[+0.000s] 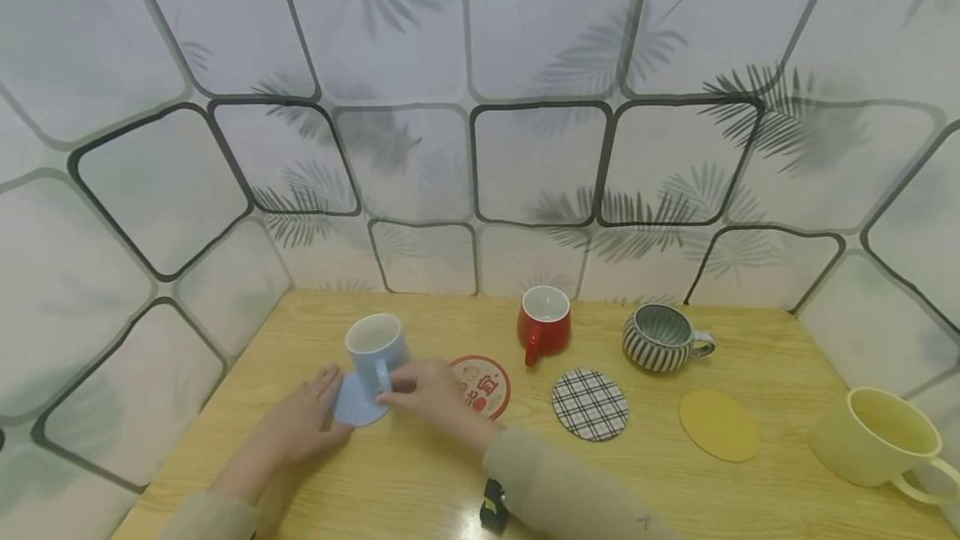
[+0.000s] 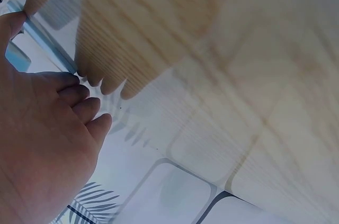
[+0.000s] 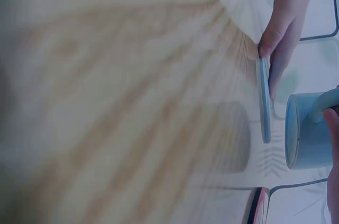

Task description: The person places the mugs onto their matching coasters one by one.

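My left hand (image 1: 300,417) holds the rim of a round light-blue coaster (image 1: 357,408) with thumb and fingers, at the left of the table. In the left wrist view the coaster (image 2: 50,44) appears edge-on beside the fingertips. A light-blue mug (image 1: 372,350) with a white inside hangs over the coaster's far part. My right hand (image 1: 433,390) pinches the mug's handle. The right wrist view shows a gap between the base of the mug (image 3: 310,147) and the coaster (image 3: 265,107). Whether the coaster lies flat on the table is hard to tell.
Right of the mug, a red-patterned coaster (image 1: 483,387) is partly behind my right hand. Further right are a red mug (image 1: 553,338), a plaid coaster (image 1: 590,405), a striped cup (image 1: 651,350), a yellow coaster (image 1: 720,425) and a yellow mug (image 1: 855,444). A patterned wall (image 1: 536,165) encloses the table.
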The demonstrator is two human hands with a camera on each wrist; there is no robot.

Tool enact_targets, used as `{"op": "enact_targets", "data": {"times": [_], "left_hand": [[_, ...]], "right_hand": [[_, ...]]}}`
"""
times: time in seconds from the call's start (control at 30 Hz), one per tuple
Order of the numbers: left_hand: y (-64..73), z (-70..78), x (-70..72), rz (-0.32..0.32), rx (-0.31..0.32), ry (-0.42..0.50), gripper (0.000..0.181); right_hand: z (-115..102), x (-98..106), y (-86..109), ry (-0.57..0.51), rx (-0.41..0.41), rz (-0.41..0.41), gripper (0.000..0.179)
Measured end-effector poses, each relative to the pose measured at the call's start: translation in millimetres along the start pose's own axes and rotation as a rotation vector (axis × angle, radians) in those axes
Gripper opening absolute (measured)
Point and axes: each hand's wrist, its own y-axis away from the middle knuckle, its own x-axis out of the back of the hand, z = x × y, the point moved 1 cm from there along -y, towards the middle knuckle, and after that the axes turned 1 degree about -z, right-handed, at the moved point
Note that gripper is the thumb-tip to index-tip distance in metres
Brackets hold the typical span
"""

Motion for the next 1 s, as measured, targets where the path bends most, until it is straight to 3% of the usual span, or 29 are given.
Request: {"op": "enact_targets", "data": {"times": [0.37, 0.83, 1.0], "left_hand": [[0.0, -2.4, -2.1, -0.005, 0.006, 0.009, 0.088], [0.6, -2.3, 0.1, -0.017, 0.008, 0.021, 0.087], [0.8, -1.5, 4.2, -0.023, 0.005, 0.026, 0.088]], "right_hand": [[0.2, -10.3, 1.7, -0.040, 0.027, -0.009, 0.020], [8.8, -25.6, 2.5, 0.113, 0.078, -0.003, 0.018], [6.0, -27.7, 1.0, 0.106, 0.062, -0.015, 0.018]]}}
